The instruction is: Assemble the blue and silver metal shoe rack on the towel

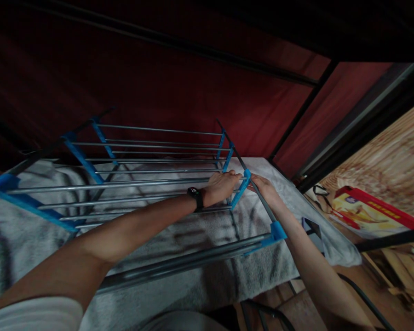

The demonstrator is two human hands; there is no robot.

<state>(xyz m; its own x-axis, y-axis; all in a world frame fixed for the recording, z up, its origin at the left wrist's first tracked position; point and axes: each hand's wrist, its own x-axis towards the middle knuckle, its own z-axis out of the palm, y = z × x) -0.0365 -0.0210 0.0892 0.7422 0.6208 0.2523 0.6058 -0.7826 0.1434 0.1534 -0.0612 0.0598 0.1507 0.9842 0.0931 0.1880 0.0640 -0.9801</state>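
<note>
A rack of thin metal rods (152,146) with blue plastic brackets (84,161) stands across a grey cloth (193,246), likely a shoe rack. My left hand (221,187), below a black watch (195,197), grips the end of a rod beside a right-hand bracket (240,192). From the other side, my right hand (265,189) closes around the dark side pole (267,209) at the same bracket, its fingertips partly hidden. Nearest me, thicker rods (182,262) run into another blue bracket (278,231).
Behind the rack hangs a dark red panel (165,87) with black frame bars. A phone (313,234) lies on the cloth to the right. Beyond stands a red and yellow box (372,211) near a wooden surface (393,151). A dark curved metal frame (272,311) is below the near edge.
</note>
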